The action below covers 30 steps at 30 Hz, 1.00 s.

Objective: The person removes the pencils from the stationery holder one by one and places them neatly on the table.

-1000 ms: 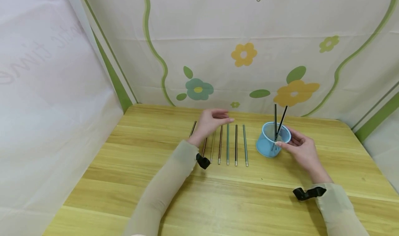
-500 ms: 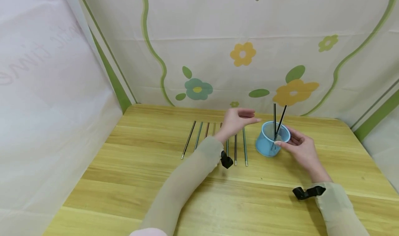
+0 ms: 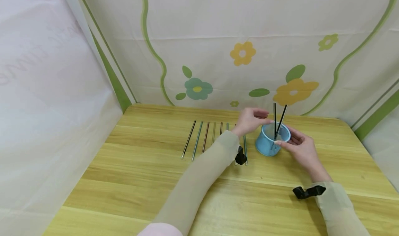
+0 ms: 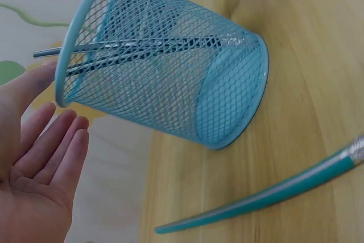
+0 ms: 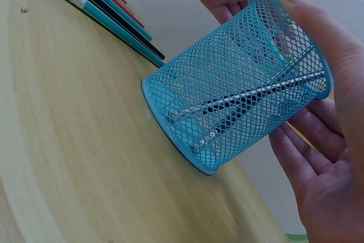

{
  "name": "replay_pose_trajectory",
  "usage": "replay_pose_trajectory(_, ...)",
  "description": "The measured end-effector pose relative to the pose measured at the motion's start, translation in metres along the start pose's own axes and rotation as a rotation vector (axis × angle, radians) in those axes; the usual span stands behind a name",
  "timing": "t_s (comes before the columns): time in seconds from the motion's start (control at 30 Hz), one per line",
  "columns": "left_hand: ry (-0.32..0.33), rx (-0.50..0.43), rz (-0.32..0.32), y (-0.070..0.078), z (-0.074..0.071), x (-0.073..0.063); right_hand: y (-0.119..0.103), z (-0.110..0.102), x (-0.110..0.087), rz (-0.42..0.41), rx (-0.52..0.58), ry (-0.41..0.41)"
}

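Observation:
A light blue mesh pencil cup [image 3: 267,146] stands on the wooden table, two dark pencils [image 3: 275,116] leaning inside it. My right hand [image 3: 300,153] holds the cup from the right, thumb on the near rim and fingers around the far side. From the left, my left hand [image 3: 251,120] reaches to the rim; its thumb tip is right at the edge beside the pencils. In the left wrist view, the fingers [image 4: 71,166] of this left hand are loosely extended below the rim, with nothing between them and the thumb.
Left of the cup lies a row of several pencils [image 3: 188,139], eraser ends toward me, partly hidden under the left forearm. A teal pencil [image 4: 267,193] lies closest to the cup. A flower-patterned cloth [image 3: 215,49] hangs behind the table's back edge.
My left hand has moved right, from over the row of pencils to the cup's rim. The right hand has kept its hold, and the cup has stayed in place.

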State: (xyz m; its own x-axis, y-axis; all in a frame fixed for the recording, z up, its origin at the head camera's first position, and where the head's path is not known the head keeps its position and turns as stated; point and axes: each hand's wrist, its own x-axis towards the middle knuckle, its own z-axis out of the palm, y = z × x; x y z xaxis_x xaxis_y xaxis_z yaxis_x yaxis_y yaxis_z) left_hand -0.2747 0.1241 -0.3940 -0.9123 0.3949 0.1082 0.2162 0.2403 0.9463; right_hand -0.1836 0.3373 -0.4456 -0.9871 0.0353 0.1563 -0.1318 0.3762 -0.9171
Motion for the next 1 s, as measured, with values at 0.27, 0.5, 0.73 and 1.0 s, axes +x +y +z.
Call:
replay_pose_trajectory(0.27,0.012,-0.003,-0.003,0.001,0.016,0.003,-0.001,0.000,-0.001,0.000,-0.008,-0.005)
replay_pose_trajectory(0.5,0.039,-0.005,-0.001,0.000,0.019,0.005,0.000,0.001,0.000,-0.008,-0.003,-0.002)
replay_pose_trajectory(0.73,0.055,-0.025,-0.028,0.003,0.021,0.004,0.000,0.000,0.000,-0.014,-0.004,0.002)
replay_pose_trajectory(1.0,0.091,-0.051,-0.032,0.004,0.021,0.004,-0.001,0.001,0.000,-0.006,0.011,-0.001)
